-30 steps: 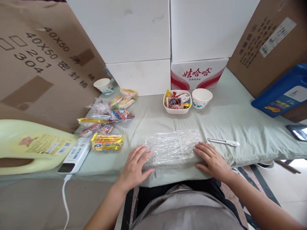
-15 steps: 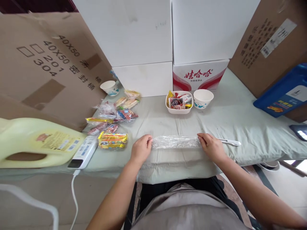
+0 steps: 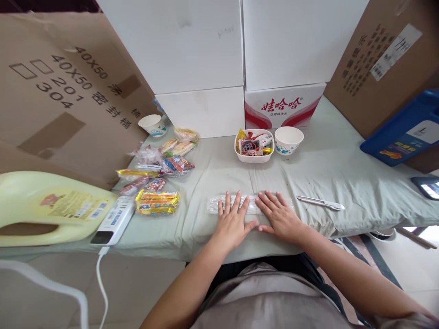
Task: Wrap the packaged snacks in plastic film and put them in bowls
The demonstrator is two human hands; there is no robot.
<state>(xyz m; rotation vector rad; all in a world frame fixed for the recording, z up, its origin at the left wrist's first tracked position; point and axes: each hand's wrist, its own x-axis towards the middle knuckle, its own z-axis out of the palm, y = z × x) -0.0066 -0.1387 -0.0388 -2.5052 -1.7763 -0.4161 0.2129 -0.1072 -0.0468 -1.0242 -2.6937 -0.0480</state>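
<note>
A narrow folded strip of clear plastic wrap lies on the pale green cloth near the table's front edge. My left hand lies flat on it with fingers spread, pressing down on its middle. My right hand lies flat beside it, fingers stretched over the strip's right part. Neither hand holds anything. The two thumbs almost touch.
A white pen-like tool lies right of my hands. Behind are a white tray of snacks, a paper bowl, loose snack packets, a power strip, a yellow jug and stacked boxes.
The plastic wrap went from a wide sheet to a narrow strip. My hands moved from its ends inward and now lie flat on top of it.
</note>
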